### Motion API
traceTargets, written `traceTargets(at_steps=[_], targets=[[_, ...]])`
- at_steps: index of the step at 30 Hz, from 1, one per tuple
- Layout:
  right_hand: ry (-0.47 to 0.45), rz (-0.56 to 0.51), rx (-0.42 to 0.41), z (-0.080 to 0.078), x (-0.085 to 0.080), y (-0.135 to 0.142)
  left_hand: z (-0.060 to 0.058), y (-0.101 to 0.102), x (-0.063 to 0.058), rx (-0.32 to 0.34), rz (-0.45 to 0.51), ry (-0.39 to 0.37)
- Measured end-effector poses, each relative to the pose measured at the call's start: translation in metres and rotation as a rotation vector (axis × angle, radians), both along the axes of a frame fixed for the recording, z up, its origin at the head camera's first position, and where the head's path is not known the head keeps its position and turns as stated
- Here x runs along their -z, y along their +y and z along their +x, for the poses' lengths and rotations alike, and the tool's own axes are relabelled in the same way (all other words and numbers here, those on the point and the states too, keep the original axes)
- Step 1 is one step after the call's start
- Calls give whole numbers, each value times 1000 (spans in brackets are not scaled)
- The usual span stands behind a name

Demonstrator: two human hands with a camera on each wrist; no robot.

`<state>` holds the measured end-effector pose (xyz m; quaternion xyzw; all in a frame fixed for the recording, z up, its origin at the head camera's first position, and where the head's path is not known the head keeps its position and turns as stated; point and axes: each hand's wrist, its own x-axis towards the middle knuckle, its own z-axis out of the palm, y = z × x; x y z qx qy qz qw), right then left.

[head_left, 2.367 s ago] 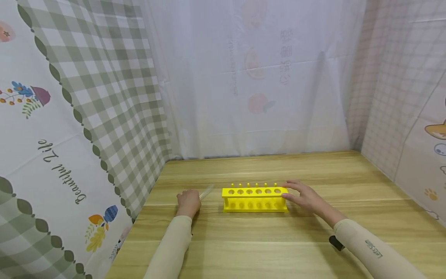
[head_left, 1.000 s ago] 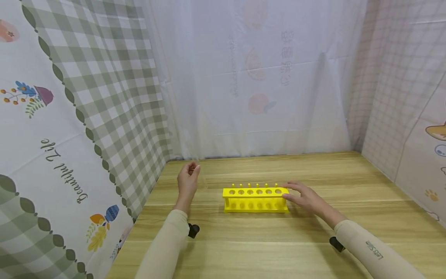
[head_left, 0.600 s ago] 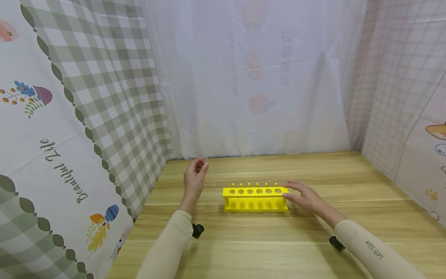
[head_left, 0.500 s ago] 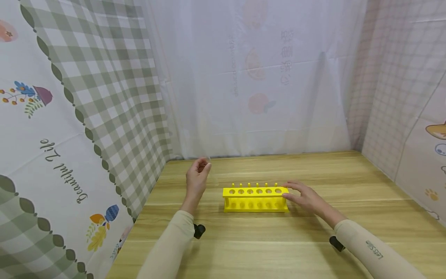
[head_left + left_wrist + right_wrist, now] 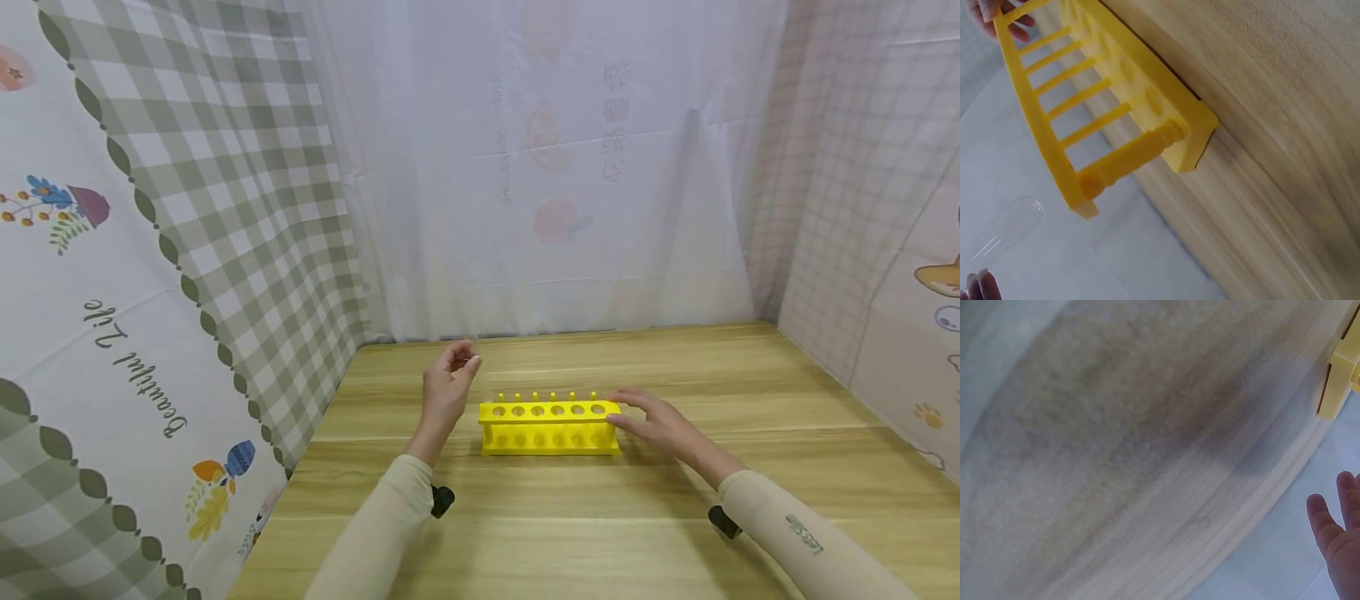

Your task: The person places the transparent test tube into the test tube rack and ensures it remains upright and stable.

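A yellow test tube rack (image 5: pixel 550 413) stands on the table, one row of round holes along its top and a row of pegs behind. My left hand (image 5: pixel 447 385) is raised just beyond the rack's left end, pinching a clear test tube. In the left wrist view the test tube (image 5: pixel 1009 230) slants with its rounded end apart from the rack; fingertips (image 5: pixel 986 286) hold its other end. At the rack's right end, my right hand (image 5: pixel 654 423) grips the top plate, thumb in front and index finger behind. Its other fingers stretch out in the right wrist view.
The wood-grain table (image 5: pixel 555 517) spreads around the rack. A white curtain (image 5: pixel 555 208) hangs along its back edge, a green checked cloth (image 5: pixel 247 167) on the left, and a printed cloth (image 5: pixel 877 208) on the right. Black wrist cameras (image 5: pixel 442 501) sit below both sleeves.
My left hand has lifted the test tube off the table, tipped it towards upright and carried it right to the rack's left end. My right hand and the rack have stayed put.
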<state>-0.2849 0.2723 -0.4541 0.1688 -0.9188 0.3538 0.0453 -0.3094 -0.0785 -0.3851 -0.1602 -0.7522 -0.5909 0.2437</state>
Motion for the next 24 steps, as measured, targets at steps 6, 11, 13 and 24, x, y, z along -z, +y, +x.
traceTargets(at_steps=[6,11,13,24], targets=[[0,1,1,-1,0,-1,-5,7,8,12,-40,-18],[5,0,0,-2,0,0,-6,9,14,16,-55,-21],[10,-1,-5,-2,0,0,-6,10,17,18,-63,-28],[-10,1,-3,0,-1,0,-1,12,28,46,-140,-75]])
